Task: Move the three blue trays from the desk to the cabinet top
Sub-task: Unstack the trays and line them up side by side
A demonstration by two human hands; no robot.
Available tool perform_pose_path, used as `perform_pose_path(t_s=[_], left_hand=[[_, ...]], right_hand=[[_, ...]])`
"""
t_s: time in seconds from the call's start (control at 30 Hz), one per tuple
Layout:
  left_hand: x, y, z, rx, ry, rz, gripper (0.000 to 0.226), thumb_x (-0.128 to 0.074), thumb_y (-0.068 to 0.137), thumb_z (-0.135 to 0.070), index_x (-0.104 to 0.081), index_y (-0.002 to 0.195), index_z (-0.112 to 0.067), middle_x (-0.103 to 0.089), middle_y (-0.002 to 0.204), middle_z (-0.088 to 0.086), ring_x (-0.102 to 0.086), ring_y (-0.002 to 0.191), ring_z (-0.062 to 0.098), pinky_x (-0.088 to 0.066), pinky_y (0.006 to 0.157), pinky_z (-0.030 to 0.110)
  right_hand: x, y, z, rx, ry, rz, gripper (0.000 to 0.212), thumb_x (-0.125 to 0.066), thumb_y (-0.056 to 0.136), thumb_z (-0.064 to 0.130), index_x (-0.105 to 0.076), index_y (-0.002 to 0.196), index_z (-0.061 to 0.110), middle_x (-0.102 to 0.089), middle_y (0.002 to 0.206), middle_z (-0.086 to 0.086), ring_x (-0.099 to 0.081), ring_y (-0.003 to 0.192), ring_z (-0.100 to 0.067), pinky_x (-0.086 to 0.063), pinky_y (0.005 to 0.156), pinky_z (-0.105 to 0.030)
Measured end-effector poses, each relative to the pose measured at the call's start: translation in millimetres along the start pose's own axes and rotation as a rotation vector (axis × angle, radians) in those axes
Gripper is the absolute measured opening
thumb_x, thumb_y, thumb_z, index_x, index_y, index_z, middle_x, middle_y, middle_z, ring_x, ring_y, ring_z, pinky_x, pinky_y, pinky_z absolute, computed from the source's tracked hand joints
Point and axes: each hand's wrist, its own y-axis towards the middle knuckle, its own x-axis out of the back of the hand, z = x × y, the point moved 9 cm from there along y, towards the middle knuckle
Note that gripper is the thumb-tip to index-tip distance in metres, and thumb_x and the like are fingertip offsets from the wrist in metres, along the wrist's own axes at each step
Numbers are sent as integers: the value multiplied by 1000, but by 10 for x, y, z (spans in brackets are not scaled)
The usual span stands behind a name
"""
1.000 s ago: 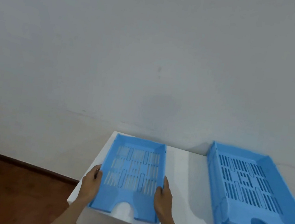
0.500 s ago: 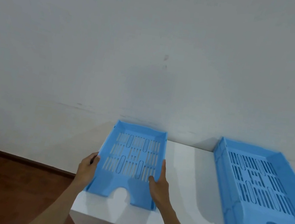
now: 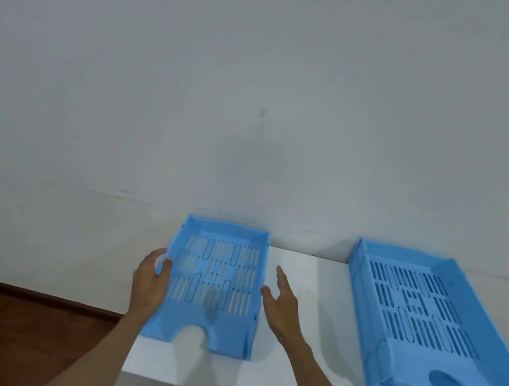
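A slotted blue tray (image 3: 217,285) lies flat on the left part of the white cabinet top (image 3: 300,346), its back end against the wall. My left hand (image 3: 149,279) is beside its left wall, thumb just touching the rim, fingers spread. My right hand (image 3: 283,305) hovers open just off the tray's right wall, not touching it. On the right sits a stack of blue trays (image 3: 430,325), two by the look of the doubled front lips, turned slightly clockwise.
A plain white wall rises directly behind the cabinet. Dark wooden floor (image 3: 14,332) shows at lower left past the cabinet's left edge. A bare strip of cabinet top separates the single tray from the stack.
The tray was pushed back against the wall and set flat. Both hands then let go of its sides and opened; the right hand moved clear to the right.
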Motion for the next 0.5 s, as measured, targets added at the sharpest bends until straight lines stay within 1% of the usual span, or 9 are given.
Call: perform_pose_path(t_s=[0.03, 0.1, 0.13, 0.17, 0.23, 0.3, 0.37, 0.47, 0.5], left_hand=[[-91, -28, -149, -27, -19, 30, 32, -50, 100, -27, -58, 130, -18, -60, 133, 5, -55, 121, 24, -44, 106, 41], [-318, -115, -470, -62, -51, 92, 32, -52, 99, -22, -60, 130, -14, -61, 133, 6, -55, 118, 21, -40, 104, 32], [-453, -177, -633, -79, -63, 129, 32, -53, 99, -22, -60, 130, -13, -61, 133, 6, -56, 120, 21, -39, 104, 31], [-606, -247, -772, -82, -79, 174, 33, -54, 99, -23, -60, 130, -13, -61, 132, 6, -56, 123, 22, -40, 105, 33], [-904, -414, -1015, -82, -110, 253, 34, -54, 99, -26, -59, 130, -14, -61, 132, 6, -55, 125, 23, -41, 106, 36], [-1179, -594, -1225, -76, -132, 298, 34, -55, 99, -24, -59, 129, -11, -62, 131, 8, -55, 125, 24, -40, 105, 33], [-1462, -803, -1433, -74, -162, 320, 33, -56, 98, -21, -59, 128, -7, -63, 131, 12, -56, 125, 26, -41, 106, 33], [-1883, -1193, -1688, -30, -197, 364, 38, -53, 100, -23, -56, 133, -7, -59, 136, 11, -54, 127, 25, -34, 98, 23], [-2030, -1328, -1748, -17, -208, 384, 39, -52, 100, -25, -55, 135, -9, -58, 138, 11, -53, 128, 25, -33, 97, 22]], right_hand=[[118, 4, 59, 21, -7, -16, 62, -51, 97, 26, -25, 152, 28, -31, 158, 3, -32, 143, -16, -29, 114, -32], [395, -22, 184, 49, -4, -44, 58, -51, 96, 25, -30, 150, 26, -34, 157, 1, -33, 143, -16, -27, 117, -35], [553, -40, 232, 55, 2, -63, 57, -51, 95, 24, -33, 150, 26, -36, 156, 0, -34, 142, -16, -28, 118, -35], [720, -66, 275, 62, 8, -81, 56, -51, 95, 24, -35, 149, 25, -38, 154, 0, -36, 141, -16, -29, 117, -35], [1064, -115, 303, 72, 2, -117, 55, -52, 95, 23, -38, 148, 23, -41, 152, 0, -38, 140, -16, -29, 117, -34], [1396, -144, 277, 64, -21, -148, 55, -53, 95, 23, -38, 148, 22, -41, 152, -1, -38, 140, -18, -28, 117, -33], [1743, -160, 220, 61, -38, -165, 55, -53, 95, 24, -38, 148, 20, -40, 153, -3, -40, 139, -20, -29, 115, -33], [2244, -183, 75, 47, -70, -152, 54, -53, 96, 22, -39, 148, 16, -41, 152, -5, -43, 137, -19, -29, 110, -27], [2411, -207, 23, 40, -85, -147, 54, -52, 96, 22, -39, 148, 15, -42, 152, -4, -42, 137, -19, -29, 110, -26]])
